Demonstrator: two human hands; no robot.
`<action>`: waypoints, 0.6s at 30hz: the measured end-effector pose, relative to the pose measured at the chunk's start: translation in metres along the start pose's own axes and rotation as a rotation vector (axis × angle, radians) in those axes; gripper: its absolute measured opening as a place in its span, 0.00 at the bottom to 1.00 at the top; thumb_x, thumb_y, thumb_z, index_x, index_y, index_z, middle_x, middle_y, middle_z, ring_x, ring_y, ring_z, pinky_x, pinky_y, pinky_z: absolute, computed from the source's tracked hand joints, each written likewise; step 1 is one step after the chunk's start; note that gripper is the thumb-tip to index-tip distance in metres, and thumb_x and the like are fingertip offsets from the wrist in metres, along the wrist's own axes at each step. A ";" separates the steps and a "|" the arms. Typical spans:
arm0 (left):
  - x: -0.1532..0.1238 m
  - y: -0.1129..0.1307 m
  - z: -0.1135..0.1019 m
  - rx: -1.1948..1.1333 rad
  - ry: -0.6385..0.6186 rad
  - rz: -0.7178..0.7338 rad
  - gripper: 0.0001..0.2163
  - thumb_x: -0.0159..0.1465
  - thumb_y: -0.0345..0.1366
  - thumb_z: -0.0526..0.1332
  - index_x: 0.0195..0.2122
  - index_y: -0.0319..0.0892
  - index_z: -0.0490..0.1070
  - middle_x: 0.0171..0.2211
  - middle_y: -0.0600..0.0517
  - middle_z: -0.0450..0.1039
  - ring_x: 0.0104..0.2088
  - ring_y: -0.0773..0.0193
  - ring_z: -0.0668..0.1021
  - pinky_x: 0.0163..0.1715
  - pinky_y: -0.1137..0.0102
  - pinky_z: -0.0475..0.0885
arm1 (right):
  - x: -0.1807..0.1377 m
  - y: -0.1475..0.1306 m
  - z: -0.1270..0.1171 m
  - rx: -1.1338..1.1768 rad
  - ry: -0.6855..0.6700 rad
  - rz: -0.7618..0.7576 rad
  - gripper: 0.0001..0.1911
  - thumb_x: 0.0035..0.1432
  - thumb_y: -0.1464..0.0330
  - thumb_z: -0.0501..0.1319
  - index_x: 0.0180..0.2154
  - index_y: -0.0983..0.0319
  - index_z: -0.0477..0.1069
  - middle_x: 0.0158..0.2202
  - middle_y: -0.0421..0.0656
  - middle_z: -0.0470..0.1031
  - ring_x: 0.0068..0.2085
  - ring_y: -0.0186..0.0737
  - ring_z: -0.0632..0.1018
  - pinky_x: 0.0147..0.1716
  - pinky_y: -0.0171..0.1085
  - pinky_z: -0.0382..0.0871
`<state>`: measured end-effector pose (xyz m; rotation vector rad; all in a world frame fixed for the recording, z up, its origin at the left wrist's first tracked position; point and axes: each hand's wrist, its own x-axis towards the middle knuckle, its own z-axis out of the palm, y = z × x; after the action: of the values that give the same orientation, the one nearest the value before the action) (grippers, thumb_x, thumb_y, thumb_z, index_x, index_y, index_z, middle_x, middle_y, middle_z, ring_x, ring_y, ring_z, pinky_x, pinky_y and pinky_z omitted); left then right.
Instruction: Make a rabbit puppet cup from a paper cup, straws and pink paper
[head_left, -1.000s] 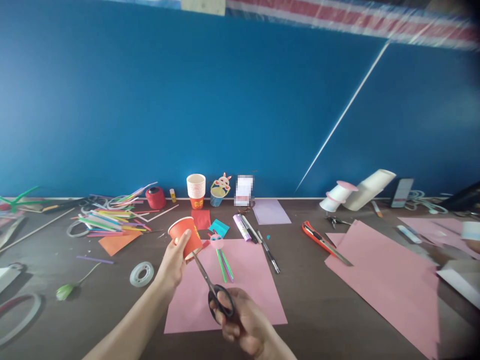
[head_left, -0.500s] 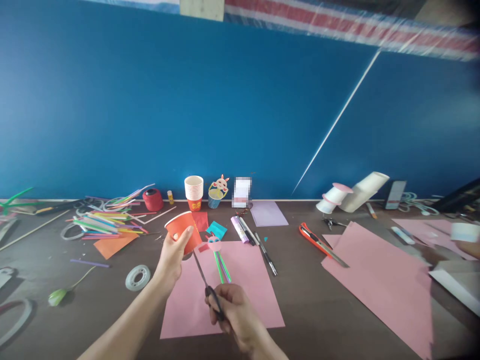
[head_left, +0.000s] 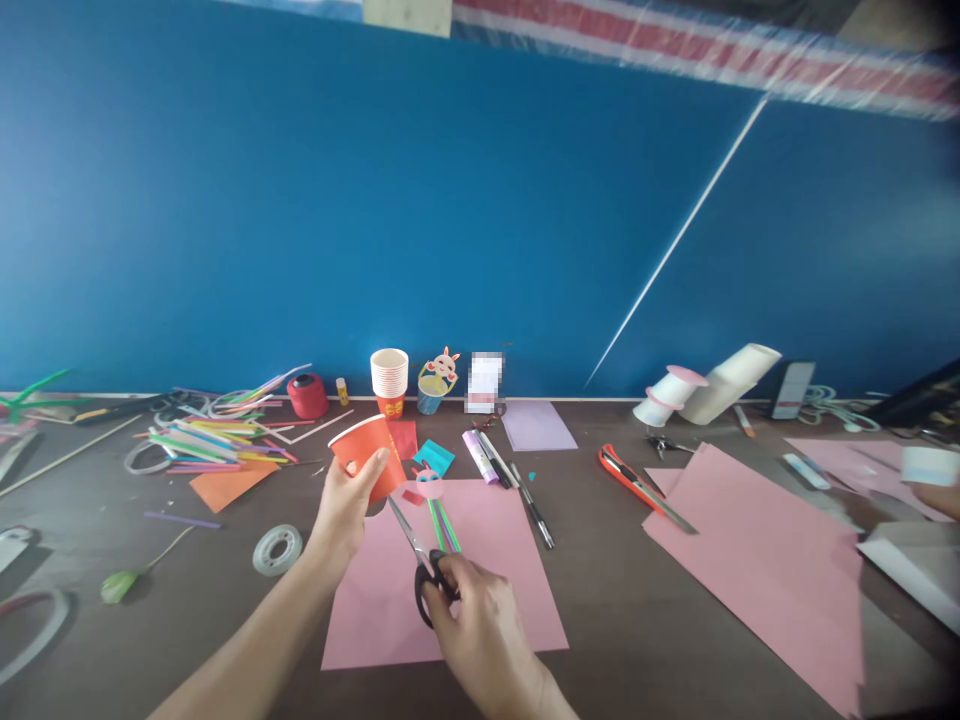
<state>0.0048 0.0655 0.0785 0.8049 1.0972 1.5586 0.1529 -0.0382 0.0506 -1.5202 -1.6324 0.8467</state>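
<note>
My left hand grips a red paper cup, tilted with its mouth up and to the left, above the table. My right hand is closed round the black handles of a pair of scissors. The blades point up-left, and their tips meet the cup's lower end. Under both hands lies a pink paper sheet. On the sheet sits a small pink paper figure with green and purple straws.
A stack of paper cups, a bunny cup, red thread spool, coloured straws, tape roll, pens, an orange utility knife and large pink sheets lie around. Another person's hand shows at the right edge.
My right hand has shifted slightly on the scissors and come up towards the cup; the blades stay at the cup's base. The cup has hardly moved.
</note>
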 end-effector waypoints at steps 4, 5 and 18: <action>-0.003 0.001 0.003 0.028 0.004 0.084 0.12 0.47 0.37 0.67 0.30 0.39 0.67 0.23 0.57 0.68 0.21 0.71 0.72 0.23 0.77 0.68 | 0.000 0.002 0.005 0.394 -0.157 0.211 0.09 0.50 0.65 0.60 0.25 0.65 0.67 0.19 0.40 0.69 0.19 0.30 0.66 0.19 0.30 0.55; -0.004 0.000 0.003 0.028 -0.008 0.071 0.12 0.47 0.37 0.67 0.30 0.39 0.67 0.23 0.57 0.68 0.21 0.71 0.72 0.23 0.77 0.68 | 0.001 0.003 0.006 0.585 -0.230 0.305 0.12 0.49 0.62 0.61 0.24 0.65 0.67 0.17 0.38 0.67 0.16 0.27 0.63 0.16 0.29 0.52; -0.014 0.003 0.013 -0.182 -0.135 -0.166 0.14 0.49 0.39 0.66 0.33 0.37 0.69 0.28 0.51 0.75 0.25 0.65 0.77 0.26 0.72 0.72 | 0.012 -0.008 0.000 1.245 -0.471 0.542 0.20 0.47 0.56 0.63 0.29 0.68 0.68 0.16 0.34 0.67 0.09 0.21 0.58 0.10 0.27 0.53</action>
<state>0.0192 0.0554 0.0865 0.6683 0.8877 1.4204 0.1487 -0.0270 0.0580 -0.8160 -0.5651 2.1041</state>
